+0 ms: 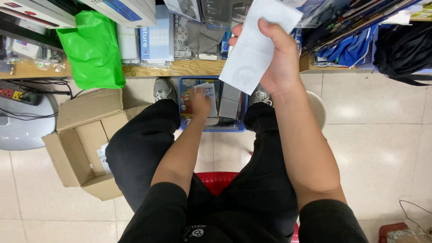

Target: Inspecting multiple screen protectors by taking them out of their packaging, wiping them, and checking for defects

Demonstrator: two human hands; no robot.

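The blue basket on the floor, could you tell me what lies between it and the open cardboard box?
In the head view, the person's left leg in black trousers and a grey shoe lie between the blue basket and the open cardboard box, over pale floor tiles.

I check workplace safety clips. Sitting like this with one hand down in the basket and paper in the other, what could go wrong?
1. The right hand pinches the white paper loosely, so it might slip or crease.
2. The left hand reaches into the blue basket between the feet; leaning forward on the red stool could tip the person.
3. The open cardboard box beside the leg might trip them.
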